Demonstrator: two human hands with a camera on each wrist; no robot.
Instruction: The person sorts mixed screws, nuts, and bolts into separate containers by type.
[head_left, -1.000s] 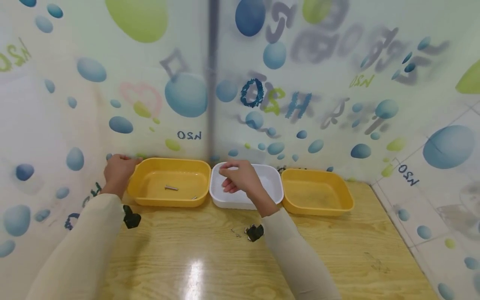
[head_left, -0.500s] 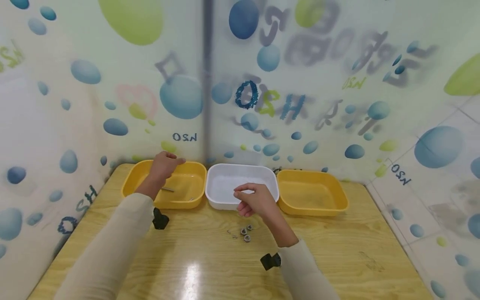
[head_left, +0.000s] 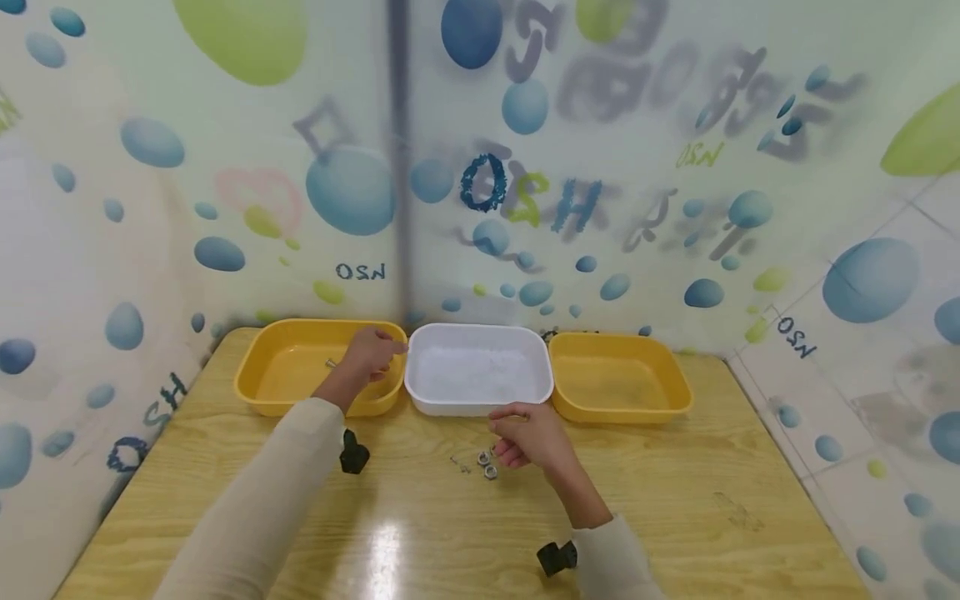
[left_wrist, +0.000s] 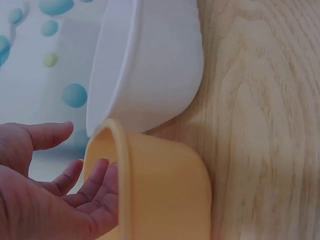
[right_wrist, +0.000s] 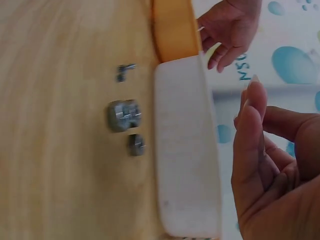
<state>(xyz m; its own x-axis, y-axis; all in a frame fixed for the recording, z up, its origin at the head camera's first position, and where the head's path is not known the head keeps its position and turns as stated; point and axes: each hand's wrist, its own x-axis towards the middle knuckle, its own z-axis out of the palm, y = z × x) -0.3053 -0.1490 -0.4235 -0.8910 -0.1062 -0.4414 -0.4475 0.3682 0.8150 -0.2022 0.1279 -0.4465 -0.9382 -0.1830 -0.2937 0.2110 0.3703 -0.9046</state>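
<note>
My left hand [head_left: 367,354] hovers over the right end of the left yellow tray [head_left: 258,400]. In the left wrist view its fingers [left_wrist: 95,185] are loosely bent, the thumb apart, with nothing held. A metal bolt [head_left: 330,363] lies in that tray, partly covered by the hand. My right hand [head_left: 534,437] hangs above the table just in front of the white tray [head_left: 480,410], thumb and forefinger close together, nothing visible between them. Beside its fingertips lie metal nuts [head_left: 491,472], also seen as nuts [right_wrist: 122,115] in the right wrist view. Several tiny screws [right_wrist: 125,71] lie close by.
A second yellow tray [head_left: 622,415] stands right of the white one, so three trays line the back of the wooden table [head_left: 450,542]. Behind them rises a wall [head_left: 637,192] with painted bubbles. Each wrist carries a black camera mount [head_left: 354,454].
My left hand has moved right, from the left tray's far left rim to its right end. My right hand has come back from over the white tray toward the nuts, now uncovered.
</note>
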